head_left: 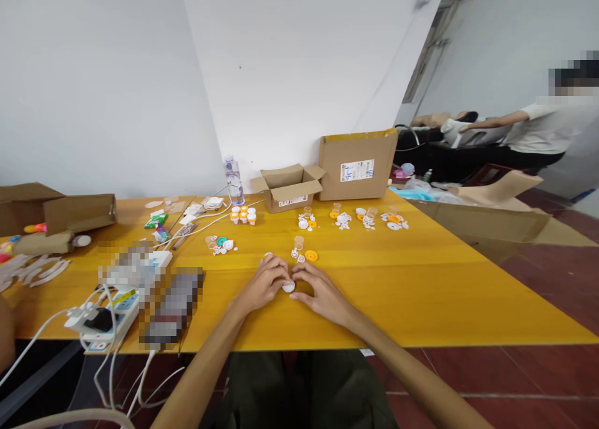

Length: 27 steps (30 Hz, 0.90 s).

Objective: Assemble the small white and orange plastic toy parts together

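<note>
Yellow table, pale wall at 12 o'clock. White disc: between my hands. My left hand, at the disc's 9 o'clock, touches it with bent fingers; whether it grips, I cannot tell. My right hand, at 3 o'clock, is spread, thumb apart. Caution: uneven fingertip pressure could flick the disc away; forward overreach could scatter the orange wheel at 1 o'clock.

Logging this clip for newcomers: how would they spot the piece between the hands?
On the yellow table, find the left hand and right hand. Between them is a small round disc. Unlike the orange part and perforated white pieces just beyond, it looks plain white.
</note>
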Available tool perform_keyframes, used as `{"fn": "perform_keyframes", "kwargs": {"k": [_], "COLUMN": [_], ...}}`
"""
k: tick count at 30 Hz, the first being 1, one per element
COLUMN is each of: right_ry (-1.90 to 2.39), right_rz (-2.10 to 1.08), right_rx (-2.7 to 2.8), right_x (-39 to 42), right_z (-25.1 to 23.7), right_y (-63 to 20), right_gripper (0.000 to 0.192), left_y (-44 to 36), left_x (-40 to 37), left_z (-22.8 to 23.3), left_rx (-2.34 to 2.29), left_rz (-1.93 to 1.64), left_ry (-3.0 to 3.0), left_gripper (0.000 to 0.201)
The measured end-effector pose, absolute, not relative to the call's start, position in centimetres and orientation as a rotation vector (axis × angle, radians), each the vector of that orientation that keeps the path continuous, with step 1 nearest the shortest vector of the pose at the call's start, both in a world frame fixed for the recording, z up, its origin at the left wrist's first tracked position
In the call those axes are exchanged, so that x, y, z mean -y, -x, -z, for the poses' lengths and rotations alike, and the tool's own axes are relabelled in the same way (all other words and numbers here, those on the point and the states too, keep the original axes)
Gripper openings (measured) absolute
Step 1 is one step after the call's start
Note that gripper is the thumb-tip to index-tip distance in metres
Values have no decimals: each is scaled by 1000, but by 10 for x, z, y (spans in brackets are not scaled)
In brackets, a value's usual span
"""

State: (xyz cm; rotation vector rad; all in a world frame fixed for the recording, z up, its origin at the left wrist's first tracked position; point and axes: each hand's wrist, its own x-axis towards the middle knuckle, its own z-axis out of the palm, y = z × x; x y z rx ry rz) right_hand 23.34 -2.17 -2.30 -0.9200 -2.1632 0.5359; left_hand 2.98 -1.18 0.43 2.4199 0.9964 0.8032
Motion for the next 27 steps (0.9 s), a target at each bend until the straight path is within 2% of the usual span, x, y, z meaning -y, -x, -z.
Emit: {"fn": "perform_keyframes", "kwargs": {"k": [16, 21, 27], "right_ry": [1038, 1057, 1075], "right_rz": [-560, -473, -426], "right_rx": [2169, 2254, 2289], "right_x": [39, 35, 36], "right_z": [18, 12, 14], "right_y": [-239, -233, -231], "right_gripper": [25, 37, 37], "left_y": [-29, -28, -29], "left_x": [12, 11, 13], "left_z": [-6, -5, -7], "left_rx": [-989, -996, -1011], "left_rz": [-808, -791, -793], "left_ry": [-2438, -2414, -2402], "left_gripper": [22, 22, 21]}}
